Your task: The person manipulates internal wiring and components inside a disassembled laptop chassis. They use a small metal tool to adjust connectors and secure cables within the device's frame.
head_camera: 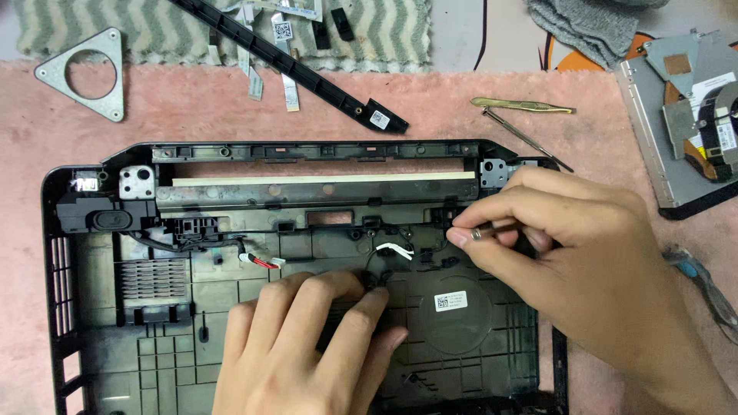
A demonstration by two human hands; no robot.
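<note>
A black plastic laptop bottom case (115, 338) lies open on a pink mat, stripped of most parts. My left hand (307, 346) rests flat inside the case near its middle, fingertips pressing a black wire by a small white connector (393, 248). My right hand (569, 261) hovers over the case's upper right, pinching a thin screwdriver (492, 229) whose tip points left toward the right hinge area. A speaker (115, 219) and red and white wires (257, 260) sit at the case's upper left.
On the mat above lie a long black plastic strip (307, 73), a brass-coloured pry tool (523, 105), a thin screwdriver (526, 138), a triangular metal bracket (88, 73) and flat ribbon cables (254, 77). A metal drive with parts (676, 131) sits at right, grey cloth (584, 27) behind.
</note>
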